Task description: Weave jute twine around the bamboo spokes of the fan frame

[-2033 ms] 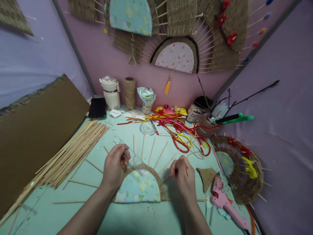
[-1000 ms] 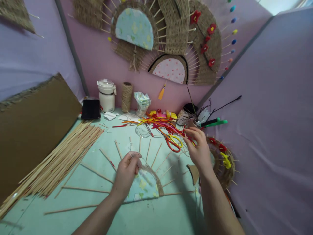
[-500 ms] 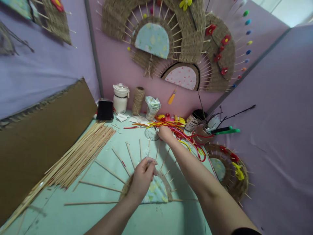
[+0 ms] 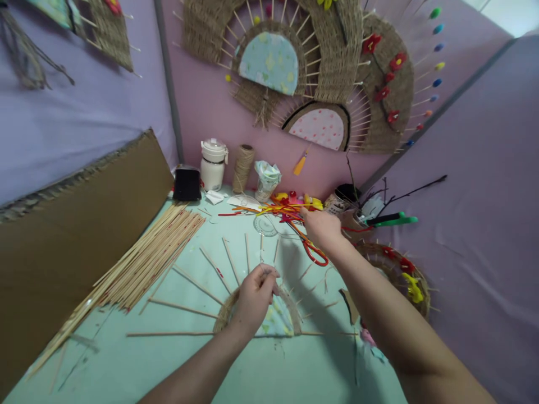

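A brown cardboard panel [image 4: 84, 241] stands at the far left, with a bundle of thin wooden sticks [image 4: 155, 252] lying beside it on the pale green table [image 4: 168, 370]. Further right, the left hand [image 4: 255, 294] is over the half-round floral piece [image 4: 278, 321], which lies near the middle of the table with sticks fanning out from its woven rim; its thumb and fingers are pinched together on a clear plastic strip [image 4: 261, 257], only faintly visible. Beyond is a clear protractor [image 4: 265, 225]. The right hand [image 4: 322, 229] reaches to the coloured strips [image 4: 273, 209], above orange-handled scissors [image 4: 316, 255]; whether its fingers grip anything I cannot tell. A woven ring [image 4: 421, 300] sits rightmost, partly behind the right forearm.
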Tool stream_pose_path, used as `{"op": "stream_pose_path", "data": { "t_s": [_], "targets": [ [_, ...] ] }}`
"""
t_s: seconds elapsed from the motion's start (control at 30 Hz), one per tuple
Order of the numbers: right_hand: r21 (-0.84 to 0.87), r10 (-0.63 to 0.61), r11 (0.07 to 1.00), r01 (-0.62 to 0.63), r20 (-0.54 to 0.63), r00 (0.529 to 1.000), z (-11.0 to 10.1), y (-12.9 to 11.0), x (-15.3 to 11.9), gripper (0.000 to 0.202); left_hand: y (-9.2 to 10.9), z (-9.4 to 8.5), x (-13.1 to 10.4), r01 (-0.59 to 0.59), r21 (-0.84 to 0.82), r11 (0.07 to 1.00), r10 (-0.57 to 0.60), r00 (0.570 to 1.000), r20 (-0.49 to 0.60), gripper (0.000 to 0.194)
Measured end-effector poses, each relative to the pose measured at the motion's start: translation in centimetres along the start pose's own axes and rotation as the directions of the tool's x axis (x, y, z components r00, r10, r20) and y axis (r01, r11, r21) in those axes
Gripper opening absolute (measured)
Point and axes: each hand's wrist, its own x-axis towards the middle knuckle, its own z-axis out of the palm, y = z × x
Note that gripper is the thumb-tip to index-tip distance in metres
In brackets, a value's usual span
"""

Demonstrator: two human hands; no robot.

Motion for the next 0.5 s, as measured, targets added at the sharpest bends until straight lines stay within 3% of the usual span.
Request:
{"op": "stream_pose_path", "data": {
  "t_s": [0.07, 0.13, 0.17, 0.23, 0.3, 0.37, 0.43, 0.5],
  "targets": [
    [0.158, 0.018, 0.987, -0.011, -0.043, 0.999, 0.0, 1.5, -2.4, 0.041, 0.1, 0.0, -0.1, -0.008, -0.001, 1.000, 0.008, 1.000, 0.000, 0.017],
    [0.461, 0.054, 0.887, 0.001, -0.106, 0.993, 0.7, 2.8, -4.8, 0.030, 0.3, -0.1, -0.1, -0.018, -0.001, 1.000, 0.018, 1.000, -0.003, 0.016],
    [0.643, 0.102, 0.766, 0.004, -0.128, 0.987, 1.4, 3.2, -5.9, 0.028, 0.4, -0.2, 0.0, -0.028, 0.000, 1.000, 0.028, 1.000, -0.009, 0.016],
    [0.913, 0.191, 0.408, 0.023, -0.110, 0.975, 2.9, 3.5, -7.8, 0.031, 0.8, -0.6, 0.2, -0.058, 0.012, 0.998, 0.059, 0.998, -0.032, 0.015],
    [0.996, 0.211, 0.060, 0.059, -0.070, 0.975, 4.5, 3.0, -9.4, 0.040, 1.2, -1.2, 0.8, -0.104, 0.008, 0.995, 0.104, 0.992, -0.075, 0.014],
    [0.982, 0.215, -0.160, 0.104, -0.068, 0.974, 6.0, 1.9, -10.5, 0.046, 1.6, -1.9, 1.6, -0.131, -0.028, 0.991, 0.125, 0.982, -0.139, 0.015],
    [0.961, 0.260, -0.233, 0.150, -0.087, 0.962, 7.0, 0.5, -11.3, 0.041, 2.0, -2.6, 2.3, -0.154, -0.043, 0.987, 0.143, 0.970, -0.195, 0.016],
    [0.970, 0.249, -0.183, 0.157, -0.109, 0.962, 7.8, -0.8, -12.0, 0.028, 2.3, -3.0, 2.7, -0.165, -0.084, 0.983, 0.143, 0.964, -0.223, 0.018]
  ]
}}
